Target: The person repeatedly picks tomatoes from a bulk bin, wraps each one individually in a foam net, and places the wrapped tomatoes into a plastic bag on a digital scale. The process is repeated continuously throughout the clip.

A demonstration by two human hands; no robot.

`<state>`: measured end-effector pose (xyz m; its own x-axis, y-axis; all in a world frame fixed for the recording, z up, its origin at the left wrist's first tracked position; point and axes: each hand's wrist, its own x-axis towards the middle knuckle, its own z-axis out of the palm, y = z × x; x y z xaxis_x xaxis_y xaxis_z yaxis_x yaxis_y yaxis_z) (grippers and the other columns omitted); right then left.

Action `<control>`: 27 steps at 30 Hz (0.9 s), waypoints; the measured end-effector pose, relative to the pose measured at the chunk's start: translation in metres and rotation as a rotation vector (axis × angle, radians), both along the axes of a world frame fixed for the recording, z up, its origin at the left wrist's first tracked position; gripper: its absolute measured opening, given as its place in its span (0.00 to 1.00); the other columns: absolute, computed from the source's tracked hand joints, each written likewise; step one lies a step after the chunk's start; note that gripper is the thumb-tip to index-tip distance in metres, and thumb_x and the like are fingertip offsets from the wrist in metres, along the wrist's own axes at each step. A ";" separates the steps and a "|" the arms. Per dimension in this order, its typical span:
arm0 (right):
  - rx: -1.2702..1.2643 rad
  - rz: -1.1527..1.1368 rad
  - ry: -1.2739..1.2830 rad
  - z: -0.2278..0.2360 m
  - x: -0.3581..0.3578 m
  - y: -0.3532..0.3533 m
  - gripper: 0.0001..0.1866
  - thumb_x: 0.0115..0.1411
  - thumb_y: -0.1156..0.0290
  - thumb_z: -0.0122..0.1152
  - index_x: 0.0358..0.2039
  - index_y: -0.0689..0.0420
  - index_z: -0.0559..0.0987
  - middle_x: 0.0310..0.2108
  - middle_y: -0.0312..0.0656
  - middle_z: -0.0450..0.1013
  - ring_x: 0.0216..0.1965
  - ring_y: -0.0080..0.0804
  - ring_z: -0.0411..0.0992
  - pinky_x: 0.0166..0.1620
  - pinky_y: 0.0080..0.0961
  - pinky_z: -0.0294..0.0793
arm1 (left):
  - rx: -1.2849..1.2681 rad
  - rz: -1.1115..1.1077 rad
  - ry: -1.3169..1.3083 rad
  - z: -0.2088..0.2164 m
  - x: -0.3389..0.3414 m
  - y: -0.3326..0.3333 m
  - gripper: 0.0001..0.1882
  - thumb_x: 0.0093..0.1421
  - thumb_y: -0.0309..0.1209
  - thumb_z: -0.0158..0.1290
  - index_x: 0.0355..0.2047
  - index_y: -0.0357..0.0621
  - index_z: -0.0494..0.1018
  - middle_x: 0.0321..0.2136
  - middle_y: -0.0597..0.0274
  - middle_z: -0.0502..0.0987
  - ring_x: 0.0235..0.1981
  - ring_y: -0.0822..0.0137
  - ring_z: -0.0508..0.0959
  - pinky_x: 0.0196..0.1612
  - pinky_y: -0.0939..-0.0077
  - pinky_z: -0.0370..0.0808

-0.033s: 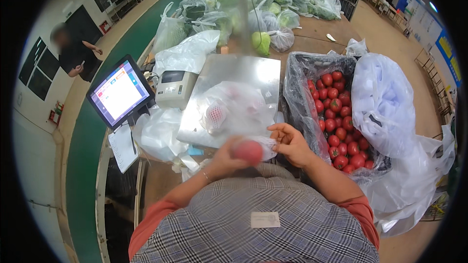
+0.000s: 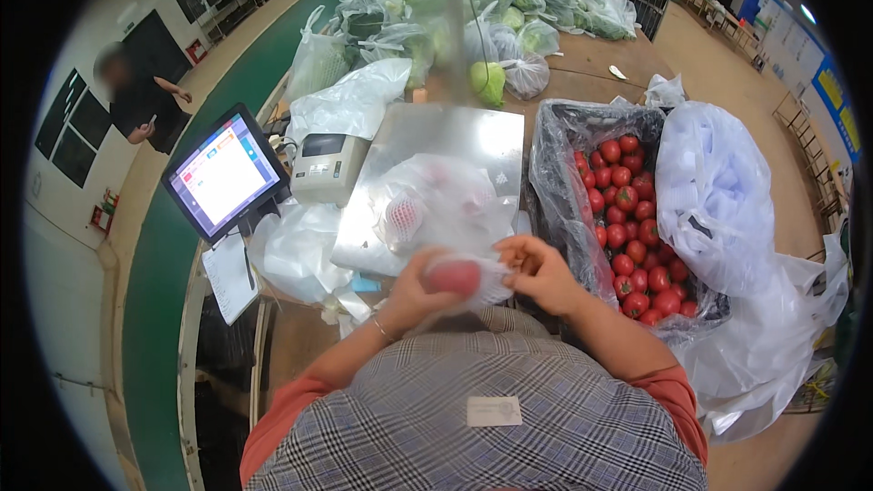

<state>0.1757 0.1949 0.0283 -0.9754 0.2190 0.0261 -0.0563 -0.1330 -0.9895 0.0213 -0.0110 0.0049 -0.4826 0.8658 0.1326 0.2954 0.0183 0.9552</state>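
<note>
My left hand is wrapped round a red tomato in front of my apron. White foam netting covers part of the tomato and stretches toward my right hand, whose fingers pinch its end; motion blurs the netting. Just beyond both hands, a clear plastic bag rests on the metal scale plate. Inside the bag are several net-wrapped round fruits, hazy through the plastic. To the right, a plastic-lined crate holds several bare tomatoes.
A touch screen and a label printer stand left of the scale. Bagged green vegetables fill the far table. A large bag of white netting leans on the crate's right. Another person stands at the far left.
The tomato has shifted slightly up and left with my left hand. White netting now covers more of it. My right fingers have closed in on the netting's end.
</note>
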 end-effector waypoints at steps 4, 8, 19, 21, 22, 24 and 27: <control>0.900 -0.217 0.265 0.010 -0.039 0.006 0.21 0.55 0.75 0.63 0.50 0.60 0.73 0.40 0.40 0.74 0.33 0.27 0.75 0.36 0.29 0.75 | -0.006 0.381 0.494 0.008 -0.034 -0.004 0.29 0.44 0.29 0.63 0.49 0.45 0.71 0.44 0.51 0.68 0.49 0.52 0.71 0.54 0.66 0.69; 1.487 -0.343 -0.136 -0.011 -0.088 0.046 0.10 0.56 0.70 0.62 0.37 0.61 0.77 0.30 0.41 0.76 0.30 0.28 0.76 0.34 0.29 0.74 | -0.153 0.147 0.555 0.003 -0.075 0.023 0.30 0.44 0.30 0.62 0.50 0.42 0.71 0.45 0.46 0.71 0.49 0.48 0.72 0.54 0.63 0.69; 0.072 -0.241 0.093 -0.019 -0.067 0.055 0.08 0.62 0.69 0.57 0.27 0.57 0.73 0.24 0.31 0.67 0.27 0.20 0.66 0.32 0.21 0.68 | -0.282 0.211 0.728 -0.040 -0.144 0.116 0.15 0.48 0.31 0.58 0.38 0.43 0.73 0.40 0.50 0.75 0.45 0.50 0.74 0.47 0.57 0.71; -0.144 -0.485 0.163 -0.060 -0.081 0.087 0.08 0.63 0.66 0.57 0.30 0.57 0.74 0.27 0.31 0.69 0.29 0.19 0.67 0.31 0.20 0.68 | -0.327 0.255 0.739 -0.050 -0.135 0.102 0.17 0.50 0.29 0.57 0.43 0.45 0.73 0.44 0.50 0.74 0.48 0.49 0.73 0.50 0.57 0.69; -0.124 -0.502 0.096 -0.082 -0.086 0.098 0.08 0.64 0.66 0.57 0.31 0.57 0.74 0.28 0.31 0.70 0.29 0.19 0.67 0.32 0.19 0.67 | -0.304 0.273 0.765 -0.059 -0.133 0.093 0.18 0.51 0.29 0.56 0.45 0.45 0.73 0.46 0.49 0.73 0.49 0.49 0.72 0.52 0.57 0.68; -0.075 -0.550 -0.035 -0.129 -0.095 0.119 0.08 0.64 0.65 0.57 0.33 0.56 0.74 0.30 0.31 0.71 0.30 0.18 0.67 0.32 0.18 0.67 | -0.308 0.283 0.792 -0.060 -0.134 0.081 0.20 0.53 0.27 0.55 0.48 0.46 0.71 0.49 0.49 0.72 0.52 0.49 0.71 0.55 0.56 0.66; 0.177 -0.506 -0.280 -0.210 -0.108 0.156 0.11 0.62 0.70 0.57 0.43 0.61 0.76 0.34 0.36 0.74 0.33 0.23 0.69 0.36 0.17 0.68 | -0.342 0.258 0.789 -0.056 -0.131 0.071 0.23 0.54 0.25 0.53 0.53 0.47 0.69 0.53 0.49 0.69 0.56 0.48 0.68 0.59 0.55 0.63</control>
<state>0.0677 0.3506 -0.1817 -0.7260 0.6736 -0.1384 0.1964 0.0102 -0.9805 -0.1095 0.0597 -0.0513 -0.5454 0.7961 0.2624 0.8106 0.4214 0.4066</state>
